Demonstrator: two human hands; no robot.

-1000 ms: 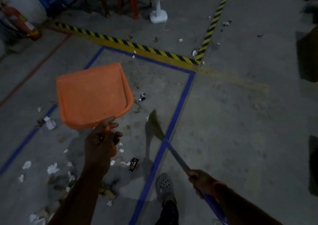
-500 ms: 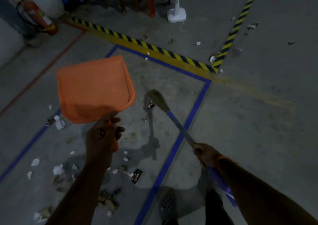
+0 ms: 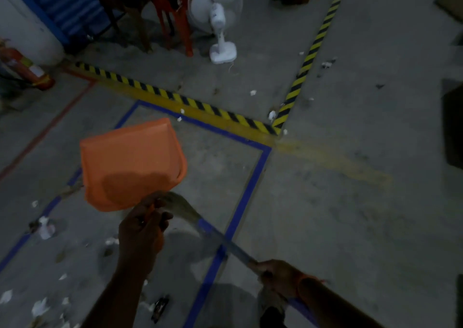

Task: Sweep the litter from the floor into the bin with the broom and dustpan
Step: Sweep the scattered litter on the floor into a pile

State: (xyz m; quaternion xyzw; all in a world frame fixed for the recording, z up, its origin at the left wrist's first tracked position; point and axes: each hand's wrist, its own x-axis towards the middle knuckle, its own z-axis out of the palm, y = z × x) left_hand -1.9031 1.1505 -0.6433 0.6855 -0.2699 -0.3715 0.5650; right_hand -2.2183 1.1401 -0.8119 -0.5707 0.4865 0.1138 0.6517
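The left hand [image 3: 141, 235] closes its grip on the orange dustpan [image 3: 130, 162], held raised, clear of the broom [image 3: 186, 212]. The right hand [image 3: 275, 275] grips the broom handle. Litter [image 3: 46, 228] lies left of the dustpan; no bin is visible.

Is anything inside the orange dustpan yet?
Nothing shows in the dustpan: its tray is bare orange with only a shadow. The left hand holds it up off the floor; the handle is hidden by that hand. Litter remains on the floor.
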